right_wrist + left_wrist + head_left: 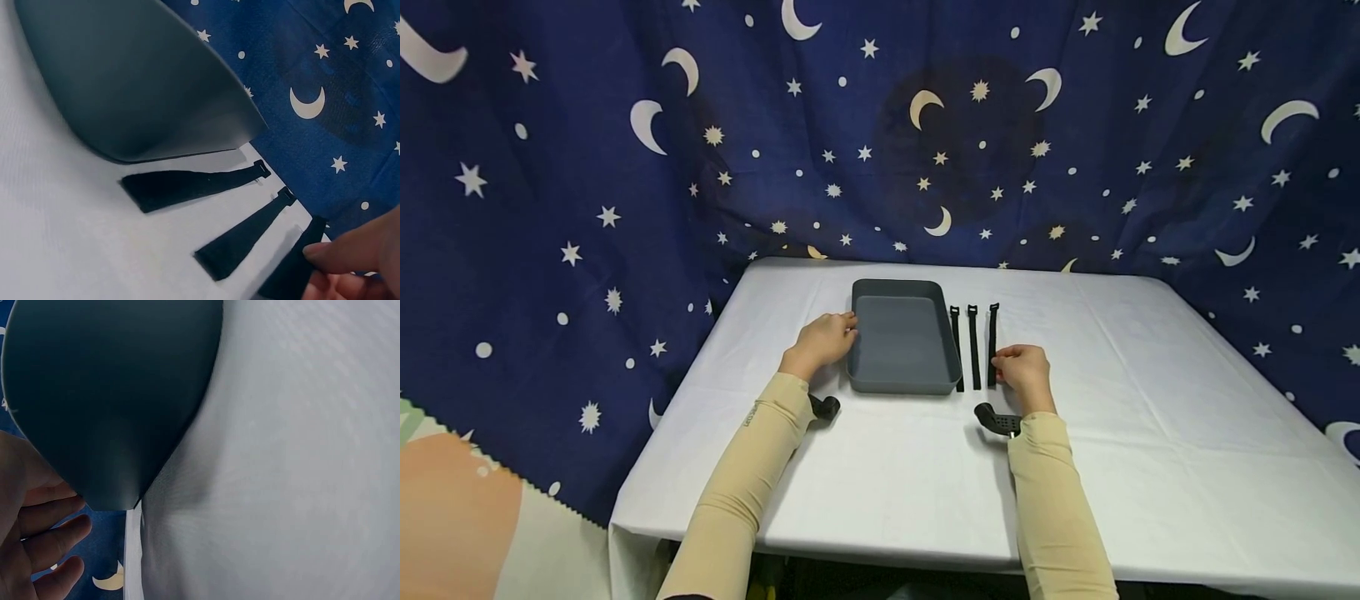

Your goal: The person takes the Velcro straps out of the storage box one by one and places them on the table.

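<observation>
A shallow grey tray (904, 387) sits on the white-covered table. My left hand (826, 340) is at the tray's left wall, its fingertips (74, 503) right at the edge and the other fingers loosely spread in the left wrist view. To the right of the tray lie black hook-and-loop cable straps, each with a slotted end away from me: a near strap (956, 333), partly hidden by the tray's wall, and a middle strap (973, 350). The rightmost strap (992, 337) is pinched near its lower end between thumb and fingers of my right hand (1024, 371).
Wrist-camera mounts jut from below both hands, one left (826, 407) and one right (997, 419). The white tablecloth (1150, 383) spreads out on both sides. Behind the table hangs a dark blue curtain (970, 167) with moons and stars.
</observation>
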Available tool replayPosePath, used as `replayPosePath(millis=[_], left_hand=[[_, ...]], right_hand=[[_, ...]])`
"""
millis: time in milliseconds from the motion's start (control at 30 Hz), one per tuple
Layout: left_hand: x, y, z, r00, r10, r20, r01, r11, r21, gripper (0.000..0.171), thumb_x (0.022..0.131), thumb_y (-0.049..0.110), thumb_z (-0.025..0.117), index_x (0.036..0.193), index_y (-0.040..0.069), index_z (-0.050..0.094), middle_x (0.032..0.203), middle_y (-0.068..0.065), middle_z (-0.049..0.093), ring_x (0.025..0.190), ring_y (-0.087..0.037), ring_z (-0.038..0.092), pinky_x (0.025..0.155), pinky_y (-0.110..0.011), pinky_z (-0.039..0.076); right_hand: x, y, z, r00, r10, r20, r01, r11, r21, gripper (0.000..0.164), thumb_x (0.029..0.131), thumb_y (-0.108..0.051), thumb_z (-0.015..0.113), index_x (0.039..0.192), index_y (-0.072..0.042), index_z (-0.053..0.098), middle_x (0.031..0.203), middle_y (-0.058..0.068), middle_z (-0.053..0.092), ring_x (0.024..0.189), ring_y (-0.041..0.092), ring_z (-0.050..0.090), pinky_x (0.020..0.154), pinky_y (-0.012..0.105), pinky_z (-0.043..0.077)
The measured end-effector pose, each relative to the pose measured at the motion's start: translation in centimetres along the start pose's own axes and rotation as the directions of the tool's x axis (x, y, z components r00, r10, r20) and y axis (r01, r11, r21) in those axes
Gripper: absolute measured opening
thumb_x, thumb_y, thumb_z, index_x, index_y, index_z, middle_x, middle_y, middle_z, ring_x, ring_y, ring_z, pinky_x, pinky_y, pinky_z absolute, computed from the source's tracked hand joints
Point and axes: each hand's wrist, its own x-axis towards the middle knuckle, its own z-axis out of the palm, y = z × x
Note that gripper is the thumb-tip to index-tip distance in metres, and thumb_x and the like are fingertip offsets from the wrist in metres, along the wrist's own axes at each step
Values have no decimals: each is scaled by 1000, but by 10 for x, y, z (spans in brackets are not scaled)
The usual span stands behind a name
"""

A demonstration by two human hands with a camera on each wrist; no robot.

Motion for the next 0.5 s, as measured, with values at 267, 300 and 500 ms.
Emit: replayPosePath(millis=[267, 300, 500], left_hand=[[0, 0, -1, 1000, 1, 5, -1, 1000, -2, 44, 104, 25, 51, 145, 9, 55, 155, -5, 47, 144, -27, 45, 117, -47, 39], [0, 0, -1, 1000, 2, 4, -2, 1000, -2, 44, 104, 25, 51, 145, 9, 55, 155, -5, 47, 144, -27, 45, 117, -47, 40], [1, 1, 0, 1000, 0, 9, 0, 1000, 5, 44, 105, 26, 50, 145, 10, 55, 156, -4, 46, 144, -26, 44, 119, -45, 38]], right_hand=[[2, 0, 3, 1000, -16, -23, 15, 998, -56, 22, 91, -5, 65, 108, 8, 71, 85, 11, 70, 51, 0, 56, 51, 14, 50], [2, 0, 3, 1000, -17, -25, 16, 998, -58, 21, 91, -4, 65, 107, 8, 71, 87, 13, 70, 52, 0, 55, 51, 14, 50], [1, 0, 4, 999, -38, -33, 35, 994, -101, 20, 92, -5, 65, 105, 8, 73, 82, 12, 70, 52, 0, 54, 51, 15, 49]])
